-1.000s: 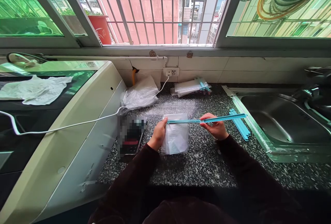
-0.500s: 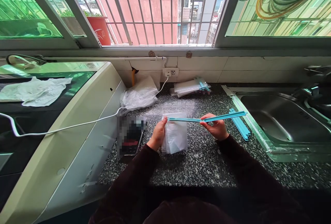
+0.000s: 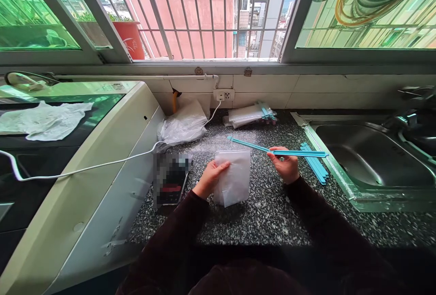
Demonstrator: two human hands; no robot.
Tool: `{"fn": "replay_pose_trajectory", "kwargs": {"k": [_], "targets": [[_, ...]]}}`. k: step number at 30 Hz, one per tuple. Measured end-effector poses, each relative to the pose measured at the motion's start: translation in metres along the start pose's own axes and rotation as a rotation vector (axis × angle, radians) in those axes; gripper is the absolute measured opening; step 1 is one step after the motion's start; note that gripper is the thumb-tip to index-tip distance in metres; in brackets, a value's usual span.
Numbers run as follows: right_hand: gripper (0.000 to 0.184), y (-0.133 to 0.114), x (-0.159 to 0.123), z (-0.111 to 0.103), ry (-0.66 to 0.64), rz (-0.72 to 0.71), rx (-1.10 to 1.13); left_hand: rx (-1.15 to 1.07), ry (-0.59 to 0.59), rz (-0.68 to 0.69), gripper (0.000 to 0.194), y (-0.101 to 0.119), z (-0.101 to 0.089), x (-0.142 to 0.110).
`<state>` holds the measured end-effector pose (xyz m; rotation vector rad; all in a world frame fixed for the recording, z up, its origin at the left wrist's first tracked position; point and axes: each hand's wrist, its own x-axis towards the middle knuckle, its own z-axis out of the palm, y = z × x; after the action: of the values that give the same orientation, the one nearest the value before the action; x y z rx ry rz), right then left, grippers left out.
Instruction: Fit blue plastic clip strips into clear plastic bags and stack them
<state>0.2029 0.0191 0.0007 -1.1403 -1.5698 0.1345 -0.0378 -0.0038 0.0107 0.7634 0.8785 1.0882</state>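
My left hand pinches clear, frosted plastic bags by their left side, thumb on top. In my right hand is a long light-blue bag sealing clip, gripped near its middle. It is unfolded, with a thin rod pointing left and a wider channel pointing right. The rod's tip stands beyond the bags' top edge, apart from my left hand. Several more blue clips lie on the counter just right of my right hand.
A phone, partly blurred out, lies left of the bags on the speckled counter. Behind are crumpled plastic bags and a stack of bags with blue clips. A steel sink is at right; a white cable crosses at left.
The clip's left end has come away from my left hand and swung toward the wall, and my right hand has shifted slightly right. My left thumb now lies across the bags.
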Motion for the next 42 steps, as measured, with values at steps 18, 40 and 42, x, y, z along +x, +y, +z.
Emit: {"fn": "replay_pose_trajectory", "kwargs": {"k": [18, 40, 42], "targets": [[0.005, -0.025, -0.012, 0.007, -0.181, -0.238, 0.105, 0.006, -0.090, -0.081, 0.036, -0.007, -0.001, 0.000], [0.005, -0.023, -0.015, 0.010, -0.230, -0.262, 0.146, -0.094, 0.056, -0.105, 0.038, -0.005, 0.007, 0.001], [0.005, -0.023, -0.015, 0.010, -0.238, -0.282, 0.133, -0.095, 0.069, -0.118, 0.036, -0.005, 0.006, 0.002]]}}
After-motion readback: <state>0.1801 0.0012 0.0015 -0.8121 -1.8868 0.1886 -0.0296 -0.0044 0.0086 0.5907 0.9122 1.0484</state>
